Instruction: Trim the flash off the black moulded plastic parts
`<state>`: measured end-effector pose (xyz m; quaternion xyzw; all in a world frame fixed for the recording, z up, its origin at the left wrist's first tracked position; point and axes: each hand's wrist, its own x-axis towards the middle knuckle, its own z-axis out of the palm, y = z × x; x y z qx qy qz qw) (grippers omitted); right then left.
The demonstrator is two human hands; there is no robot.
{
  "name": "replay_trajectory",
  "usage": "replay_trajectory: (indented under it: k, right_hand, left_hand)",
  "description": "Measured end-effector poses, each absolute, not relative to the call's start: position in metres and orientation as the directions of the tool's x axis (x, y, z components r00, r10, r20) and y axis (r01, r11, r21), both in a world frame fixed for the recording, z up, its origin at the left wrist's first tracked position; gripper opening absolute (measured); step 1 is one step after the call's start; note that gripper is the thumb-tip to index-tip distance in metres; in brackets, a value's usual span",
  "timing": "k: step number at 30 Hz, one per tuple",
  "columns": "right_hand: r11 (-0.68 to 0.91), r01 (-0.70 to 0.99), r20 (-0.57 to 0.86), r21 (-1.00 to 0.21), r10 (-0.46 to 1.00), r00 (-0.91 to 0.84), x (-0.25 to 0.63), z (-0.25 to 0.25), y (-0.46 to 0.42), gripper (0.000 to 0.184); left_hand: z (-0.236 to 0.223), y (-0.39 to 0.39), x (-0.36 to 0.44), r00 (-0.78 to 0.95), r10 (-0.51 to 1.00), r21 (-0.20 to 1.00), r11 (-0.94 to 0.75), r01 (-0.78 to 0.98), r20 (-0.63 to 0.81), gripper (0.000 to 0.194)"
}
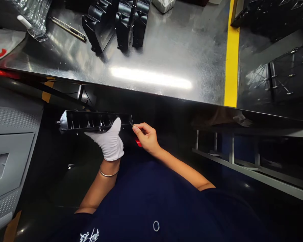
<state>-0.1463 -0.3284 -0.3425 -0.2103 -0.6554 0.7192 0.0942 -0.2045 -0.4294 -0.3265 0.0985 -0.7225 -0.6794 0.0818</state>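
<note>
My left hand, in a white glove, grips a long black plastic ribbed part held level below the table's front edge. My bare right hand pinches a small blade tool with a red handle, its tip touching the part's right end. Both hands are close to my body, over my dark blue shirt.
A steel table lies ahead with a yellow stripe at right. On it stand several black plastic parts, a utility knife and clear plastic bags. A grey machine is at left, black trays at right.
</note>
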Motion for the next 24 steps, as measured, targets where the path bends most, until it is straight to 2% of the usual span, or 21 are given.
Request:
replay_trajectory:
  k: [3,7,10,12,14,17,19,24]
  right_hand:
    - [-0.133,0.161,-0.203,-0.978,0.415,-0.887,-0.146,-0.354,-0.325,0.032]
    - [-0.173,0.284,-0.332,-0.943,0.468,-0.819,-0.14,-0.379,-0.311,0.045]
    - [-0.169,0.299,-0.343,-0.939,0.41,-0.845,-0.134,-0.38,-0.304,0.043]
    - [-0.089,0.209,-0.227,-0.974,0.349,-0.909,-0.134,-0.367,-0.301,0.033]
    - [0.055,0.042,-0.024,-0.998,0.296,-0.955,-0.137,-0.347,-0.3,0.022]
    - [0.227,-0.207,0.255,-0.952,0.21,-0.944,-0.144,-0.323,-0.297,0.013]
    - [0.279,-0.271,0.329,-0.921,0.185,-0.926,-0.146,-0.316,-0.297,0.012]
    - [0.314,-0.31,0.379,-0.898,0.189,-0.906,-0.149,-0.321,-0.298,0.011]
  left_hand:
    - [-0.322,-0.427,-0.204,-0.937,-0.341,0.996,0.077,0.054,0.077,0.09]
    - [-0.291,-0.438,-0.215,-0.915,-0.396,0.994,-0.046,0.101,0.074,0.057]
    - [-0.268,-0.448,-0.223,-0.918,-0.393,0.986,-0.132,0.104,0.044,0.041]
    - [-0.264,-0.45,-0.224,-0.942,-0.329,0.982,-0.186,0.0,-0.062,0.04]
    - [-0.267,-0.448,-0.22,-0.944,-0.297,0.971,-0.229,-0.075,-0.143,0.047]
    - [-0.278,-0.44,-0.213,-0.938,-0.318,0.962,-0.268,-0.054,-0.141,0.053]
    - [-0.284,-0.437,-0.209,-0.945,-0.3,0.949,-0.315,-0.034,-0.133,0.051]
    - [-0.285,-0.439,-0.209,-0.951,-0.282,0.931,-0.366,-0.017,-0.128,0.051]
